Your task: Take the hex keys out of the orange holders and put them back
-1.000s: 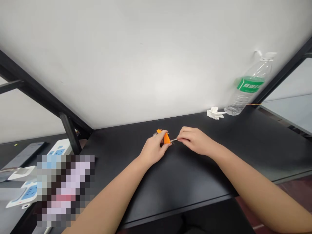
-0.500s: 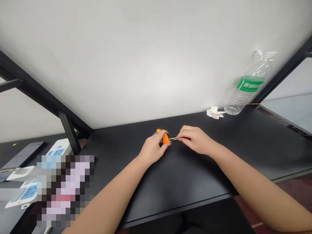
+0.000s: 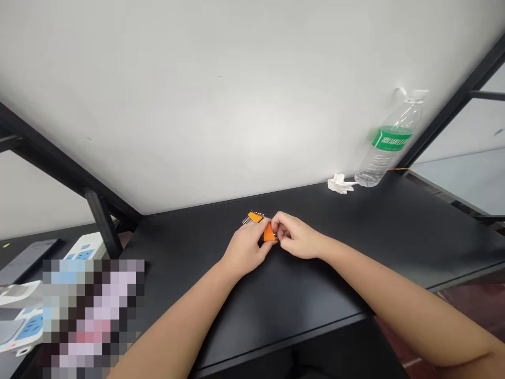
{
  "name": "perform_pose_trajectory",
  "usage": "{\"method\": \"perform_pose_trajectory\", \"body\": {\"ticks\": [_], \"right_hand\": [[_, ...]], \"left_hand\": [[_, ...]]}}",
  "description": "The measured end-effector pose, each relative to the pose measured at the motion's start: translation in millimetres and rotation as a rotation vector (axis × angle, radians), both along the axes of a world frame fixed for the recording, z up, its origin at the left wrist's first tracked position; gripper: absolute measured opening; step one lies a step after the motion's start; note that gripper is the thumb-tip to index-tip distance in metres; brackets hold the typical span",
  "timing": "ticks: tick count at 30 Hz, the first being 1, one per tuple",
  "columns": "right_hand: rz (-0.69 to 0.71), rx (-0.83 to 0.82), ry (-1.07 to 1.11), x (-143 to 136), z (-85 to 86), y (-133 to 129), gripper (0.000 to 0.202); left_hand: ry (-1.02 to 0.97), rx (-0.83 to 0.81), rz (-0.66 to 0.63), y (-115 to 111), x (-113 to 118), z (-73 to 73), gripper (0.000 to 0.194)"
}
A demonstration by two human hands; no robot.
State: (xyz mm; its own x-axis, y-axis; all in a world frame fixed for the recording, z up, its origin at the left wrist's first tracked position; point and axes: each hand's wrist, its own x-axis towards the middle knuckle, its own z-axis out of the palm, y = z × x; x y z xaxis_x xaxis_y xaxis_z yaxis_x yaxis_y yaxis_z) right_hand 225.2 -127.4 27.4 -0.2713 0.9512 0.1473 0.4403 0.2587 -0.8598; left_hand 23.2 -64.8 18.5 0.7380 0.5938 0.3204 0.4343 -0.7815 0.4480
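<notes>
Near the middle of the black table (image 3: 189,247), my left hand (image 3: 249,246) grips an orange holder (image 3: 270,232) between thumb and fingers. Another orange piece (image 3: 255,216) with several thin metal rods sticks out beyond the fingers, towards the wall. My right hand (image 3: 294,236) is at the right end of the holder, its fingers curled in and close to my left fingertips. What those right fingers pinch is hidden.
A clear bottle (image 3: 389,142) with a green label stands at the wall on the right, beside crumpled white tissue (image 3: 340,184). White and blue power strips (image 3: 31,325) and a dark flat device (image 3: 29,260) lie at the left. Black frame bars (image 3: 103,221) flank the table.
My right hand has moved left, up against the orange holder. The metal rod that showed between my hands is now mostly hidden. The whole view has shifted slightly.
</notes>
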Motion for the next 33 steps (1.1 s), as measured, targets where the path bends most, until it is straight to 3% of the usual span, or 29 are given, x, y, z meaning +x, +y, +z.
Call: {"method": "perform_pose_trajectory", "body": {"ticks": [3,6,9,17,24,29,33], "right_hand": [[-0.035,0.081,-0.130,5,2.4,1,0.025],[-0.121,0.176,-0.463,20,4.1,3,0.012],[-0.136,0.149,-0.699,35,0.4,6,0.010],[-0.127,0.125,-0.867,33,-2.8,10,0.013],[-0.146,0.063,-0.733,30,5.0,4,0.016],[-0.123,0.200,-0.458,37,7.5,7,0.016],[-0.050,0.297,-0.380,35,7.4,6,0.021]], "left_hand": [[-0.014,-0.024,0.039,1,-2,-2.8,0.036],[-0.024,-0.035,0.080,5,-4,-8.0,0.047],[-0.007,-0.064,0.092,9,-4,-11.2,0.046],[-0.021,-0.089,0.117,11,-4,-13.5,0.047],[-0.042,-0.169,0.135,14,-4,-10.0,0.041],[-0.068,-0.203,0.137,14,-4,-9.7,0.040],[-0.065,-0.217,0.129,13,-3,-11.7,0.044]]}}
